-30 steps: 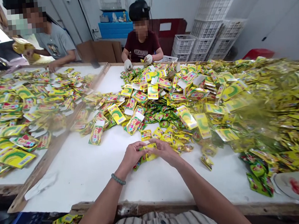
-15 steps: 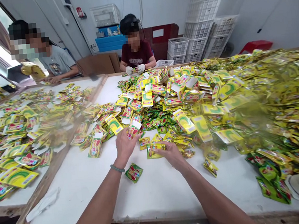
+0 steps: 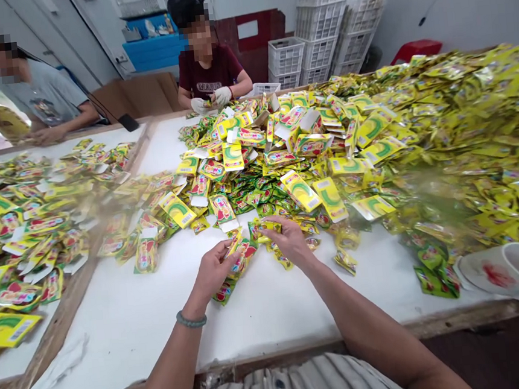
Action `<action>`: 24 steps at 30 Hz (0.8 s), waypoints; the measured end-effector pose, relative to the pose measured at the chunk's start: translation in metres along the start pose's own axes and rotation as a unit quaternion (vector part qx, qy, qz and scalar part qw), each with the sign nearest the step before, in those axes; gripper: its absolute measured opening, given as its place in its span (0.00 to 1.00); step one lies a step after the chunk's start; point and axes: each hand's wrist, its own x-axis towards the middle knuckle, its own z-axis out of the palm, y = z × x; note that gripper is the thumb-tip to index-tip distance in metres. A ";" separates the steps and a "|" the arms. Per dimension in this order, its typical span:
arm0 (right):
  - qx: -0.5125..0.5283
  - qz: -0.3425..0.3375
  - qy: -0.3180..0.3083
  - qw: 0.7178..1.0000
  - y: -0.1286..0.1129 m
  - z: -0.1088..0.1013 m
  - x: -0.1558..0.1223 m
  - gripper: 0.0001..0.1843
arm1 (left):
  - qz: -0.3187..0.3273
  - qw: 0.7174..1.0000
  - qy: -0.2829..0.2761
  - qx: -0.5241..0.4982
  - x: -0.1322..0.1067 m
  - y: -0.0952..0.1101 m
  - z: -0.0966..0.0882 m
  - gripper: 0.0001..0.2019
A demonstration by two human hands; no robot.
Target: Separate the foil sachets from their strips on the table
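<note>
My left hand, with a beaded bracelet at its wrist, is closed on a small green and yellow carton with red print. Its upper end tilts toward the heap. My right hand pinches a small yellow and green sachet right by the carton's upper end. Whether the sachet touches the carton I cannot tell. Below the carton, partly covered, a green sachet lies on the white table. Just beyond both hands rises a heap of sachets and cartons.
Many cartons lie left of a wooden divider strip. A large pile of yellow sachets spreads on the right, near a white cup. Two people sit across the table; one wears white gloves. White crates stand behind.
My left hand has picked up a carton from the heap's edge and drawn it nearer. My right hand has lifted the sachet toward it. The view has shifted.
</note>
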 end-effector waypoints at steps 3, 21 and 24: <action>-0.038 0.058 -0.095 0.993 -0.002 -0.006 0.000 0.17 | -0.033 0.996 0.002 -0.084 -0.001 -0.002 0.006 0.22; -0.250 -0.062 -0.148 0.955 -0.006 0.007 -0.010 0.13 | -0.078 0.975 0.022 -0.205 -0.005 -0.001 0.021 0.21; -0.245 -0.094 -0.143 0.954 -0.004 0.013 -0.012 0.12 | -0.083 0.971 0.025 -0.224 -0.004 -0.003 0.020 0.21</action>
